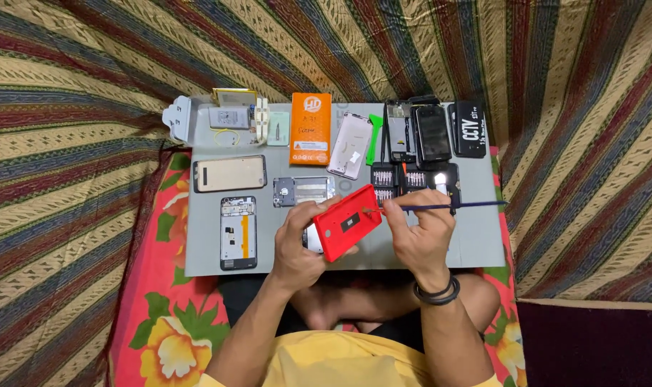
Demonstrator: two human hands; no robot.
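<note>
My left hand [297, 240] grips a red phone back cover [347, 222] by its left edge and holds it tilted above a grey work mat [204, 251]. A silvery phone part [313, 240] shows just under the cover, by my left fingers. My right hand [422, 233] pinches a thin dark blue screwdriver [455, 206], its tip touching the cover's right side and its shaft pointing right.
On the mat lie a gold phone back [229, 173], an open phone frame [238, 233], a metal plate [304, 190], an orange box [311, 129], a silver phone shell [350, 145], a green pry tool [373, 136], dark phones [432, 132] and a bit set [412, 179]. Striped cloth surrounds it.
</note>
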